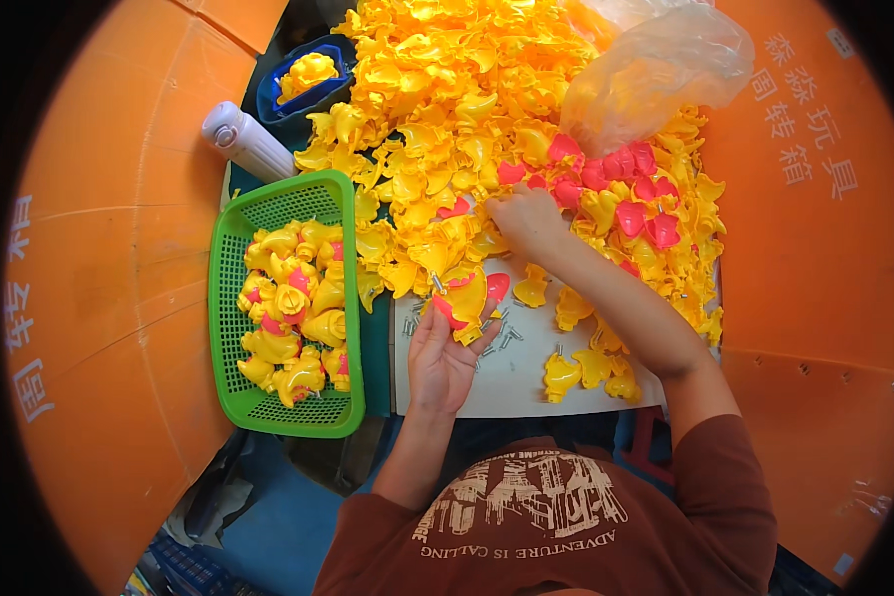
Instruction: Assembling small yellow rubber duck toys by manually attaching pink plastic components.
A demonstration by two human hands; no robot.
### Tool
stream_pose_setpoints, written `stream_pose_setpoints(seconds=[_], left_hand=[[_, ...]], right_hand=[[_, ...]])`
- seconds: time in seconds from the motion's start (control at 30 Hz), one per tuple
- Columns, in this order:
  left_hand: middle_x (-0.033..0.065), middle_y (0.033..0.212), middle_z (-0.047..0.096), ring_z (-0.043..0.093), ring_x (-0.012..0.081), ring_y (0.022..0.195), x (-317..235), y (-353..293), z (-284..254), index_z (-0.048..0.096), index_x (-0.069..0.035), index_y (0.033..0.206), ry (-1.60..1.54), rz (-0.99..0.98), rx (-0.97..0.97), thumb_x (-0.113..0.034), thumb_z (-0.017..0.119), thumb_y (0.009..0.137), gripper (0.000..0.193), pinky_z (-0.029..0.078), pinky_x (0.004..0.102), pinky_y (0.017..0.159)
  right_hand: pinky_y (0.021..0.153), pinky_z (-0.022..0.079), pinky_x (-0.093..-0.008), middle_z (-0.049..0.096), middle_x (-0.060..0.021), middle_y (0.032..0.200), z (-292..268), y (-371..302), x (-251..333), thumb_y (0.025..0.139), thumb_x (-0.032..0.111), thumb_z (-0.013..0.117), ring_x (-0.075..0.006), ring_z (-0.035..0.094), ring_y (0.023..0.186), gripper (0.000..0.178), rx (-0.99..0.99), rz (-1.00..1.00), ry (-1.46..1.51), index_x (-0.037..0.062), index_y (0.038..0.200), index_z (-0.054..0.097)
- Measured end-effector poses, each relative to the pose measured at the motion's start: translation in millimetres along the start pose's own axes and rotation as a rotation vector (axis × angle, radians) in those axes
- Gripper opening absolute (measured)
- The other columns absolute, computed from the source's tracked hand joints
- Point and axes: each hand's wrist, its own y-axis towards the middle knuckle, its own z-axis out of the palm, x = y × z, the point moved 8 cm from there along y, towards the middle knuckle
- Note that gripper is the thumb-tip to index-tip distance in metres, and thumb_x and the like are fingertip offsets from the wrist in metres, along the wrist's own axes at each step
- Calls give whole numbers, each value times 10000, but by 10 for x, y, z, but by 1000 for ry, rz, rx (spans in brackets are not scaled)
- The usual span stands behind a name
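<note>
My left hand holds a hollow yellow plastic toy shell half with a pink part set in it, and a small metal pin shows at its upper edge. A loose pink oval piece is right beside the shell, close to my left fingertips. Further up, my right hand reaches into the heap of yellow shell halves. Its fingers are drawn together at the edge of the heap, and whatever they grip is hidden. Several pink pieces lie just beyond that hand.
Small metal pins are scattered on the white tabletop, with a few yellow shells at right. A green basket of assembled yellow toys stands left, below a white bottle and a blue container. Orange boxes flank the table.
</note>
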Motion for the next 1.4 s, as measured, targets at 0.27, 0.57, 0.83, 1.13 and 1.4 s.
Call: stream_pose_setpoints(seconds=[0.27, 0.57, 0.83, 1.13, 1.4], left_hand=[[167, 1328, 408, 453, 338, 1189, -34, -5, -13, 303, -41, 1340, -67, -13, 13, -292, 364, 966, 455, 450, 450, 937], [168, 1321, 416, 459, 338, 1183, 16, 6, -50, 303, -38, 1341, -2, -15, -73, -301, 367, 965, 463, 456, 422, 934], [175, 1308, 430, 461, 341, 1179, 8, -7, -86, 306, -27, 1336, -1, -11, -96, -291, 355, 967, 456, 451, 425, 938], [167, 1287, 451, 490, 347, 1144, 67, 61, 10, 344, -36, 1310, -25, -48, -87, -284, 375, 961, 429, 472, 429, 908], [138, 1275, 467, 522, 315, 1108, -146, 122, 67, 351, -51, 1298, 4, 34, -68, -278, 388, 960, 408, 464, 452, 907]], right_hand=[[603, 472, -382, 613, -80, 673, -1, -149, 9, 700, 143, 600, -261, 586, 768, 68, 92, -20, 61, 105, 756, 614], [691, 456, -372, 627, -32, 773, -217, 466, 59, 714, 140, 594, -237, 559, 842, 61, -176, -119, 83, 92, 747, 612], [775, 415, -368, 645, -35, 845, -174, 831, -236, 728, 144, 585, -220, 543, 954, 117, -175, 87, -95, 82, 827, 591], [876, 334, -428, 649, -33, 919, -99, 760, -372, 812, 225, 540, -230, 532, 1004, 182, -113, 31, -13, 93, 901, 629], [685, 452, -268, 632, -12, 818, -626, 204, -244, 879, 197, 564, -92, 571, 754, 195, 60, 69, 1406, 26, 947, 628]])
